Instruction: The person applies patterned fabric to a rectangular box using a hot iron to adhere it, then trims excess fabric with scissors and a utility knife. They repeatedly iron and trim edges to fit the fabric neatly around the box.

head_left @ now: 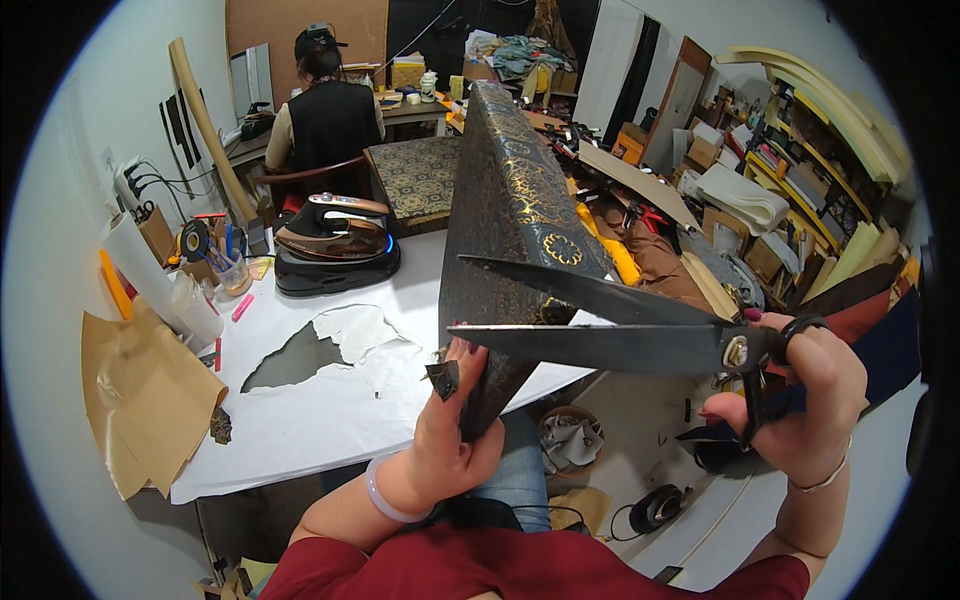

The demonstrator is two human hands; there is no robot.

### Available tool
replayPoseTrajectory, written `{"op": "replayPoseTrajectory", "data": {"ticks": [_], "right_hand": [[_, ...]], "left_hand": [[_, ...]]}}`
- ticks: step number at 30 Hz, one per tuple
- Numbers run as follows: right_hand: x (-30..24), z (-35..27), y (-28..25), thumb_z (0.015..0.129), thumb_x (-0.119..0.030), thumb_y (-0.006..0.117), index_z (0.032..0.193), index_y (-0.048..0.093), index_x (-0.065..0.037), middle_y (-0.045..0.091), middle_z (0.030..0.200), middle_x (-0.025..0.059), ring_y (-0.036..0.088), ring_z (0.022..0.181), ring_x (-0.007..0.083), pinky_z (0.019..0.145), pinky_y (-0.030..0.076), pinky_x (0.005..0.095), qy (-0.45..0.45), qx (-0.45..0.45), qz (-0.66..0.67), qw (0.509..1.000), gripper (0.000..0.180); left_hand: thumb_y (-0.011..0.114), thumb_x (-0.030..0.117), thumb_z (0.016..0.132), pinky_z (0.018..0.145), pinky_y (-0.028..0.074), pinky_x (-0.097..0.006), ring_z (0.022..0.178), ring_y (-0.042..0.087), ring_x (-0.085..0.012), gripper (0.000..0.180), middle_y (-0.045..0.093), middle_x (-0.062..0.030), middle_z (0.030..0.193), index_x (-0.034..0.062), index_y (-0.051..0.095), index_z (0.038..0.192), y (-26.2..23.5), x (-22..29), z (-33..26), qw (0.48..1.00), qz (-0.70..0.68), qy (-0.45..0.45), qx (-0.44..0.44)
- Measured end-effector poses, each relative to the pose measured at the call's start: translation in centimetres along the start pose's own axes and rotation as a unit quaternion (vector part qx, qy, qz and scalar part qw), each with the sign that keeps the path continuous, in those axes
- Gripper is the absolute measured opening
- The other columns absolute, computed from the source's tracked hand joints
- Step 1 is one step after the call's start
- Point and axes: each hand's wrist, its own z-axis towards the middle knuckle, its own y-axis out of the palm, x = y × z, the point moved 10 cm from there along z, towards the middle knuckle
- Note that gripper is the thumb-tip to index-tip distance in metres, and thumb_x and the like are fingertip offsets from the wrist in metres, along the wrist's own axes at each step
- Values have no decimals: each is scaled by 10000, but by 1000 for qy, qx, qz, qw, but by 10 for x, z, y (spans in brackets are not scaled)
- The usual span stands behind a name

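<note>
A long, thick panel (525, 190) covered in dark brocade with gold patterns stands on edge before me, reaching away over the table. My left hand (448, 445) grips its near lower end, fingertips up along the left side. At those fingers is a small dark fabric scrap (442, 378); whether it is still attached I cannot tell. In my right hand (815, 395) are large black scissors (620, 347), fingers and thumb at the handles. Their blades are spread and point left across the panel's near end, the lower tip close to my left fingertips.
On the white-covered table (290, 440) are a steam iron (338, 245) on its base, brown paper (150, 395), a cup of pens (235, 275) and a torn patch. Beyond, a person (325, 110) sits at another bench. A waste bin (570, 440) stands below; cluttered shelves line the right.
</note>
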Motion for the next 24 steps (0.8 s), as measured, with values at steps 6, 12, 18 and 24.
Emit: {"op": "replayPoseTrajectory", "data": {"ticks": [6,12,18,24], "right_hand": [[-2,0,2,644,-456,946,1178,562,-21,748,942,151,685,681,258,577,529,333,-20,12,-14,1000,789],[0,-2,5,644,-458,943,1159,557,-19,744,931,143,676,675,255,573,527,334,-15,8,-2,1000,779],[5,-6,11,630,-481,932,1131,562,-20,735,922,131,665,668,257,565,513,342,3,-9,25,1000,775],[8,-9,17,623,-487,928,1109,567,-29,732,908,119,663,661,263,561,506,348,20,-26,40,999,759]], "left_hand": [[505,-126,770,1241,217,-491,1543,274,-475,772,349,-347,1588,-141,360,1528,-1,-2,4,1000,-3,-28,-8],[499,-125,765,1243,209,-496,1545,266,-478,777,354,-337,1589,-143,359,1529,-2,-1,6,1000,-7,-27,-5],[504,-125,755,1245,198,-500,1548,258,-478,790,352,-336,1591,-142,358,1531,-2,-1,5,1000,-1,-25,-12],[510,-126,753,1247,192,-500,1550,252,-476,794,348,-337,1592,-145,354,1531,-2,-2,5,999,-5,-29,-16]]}}
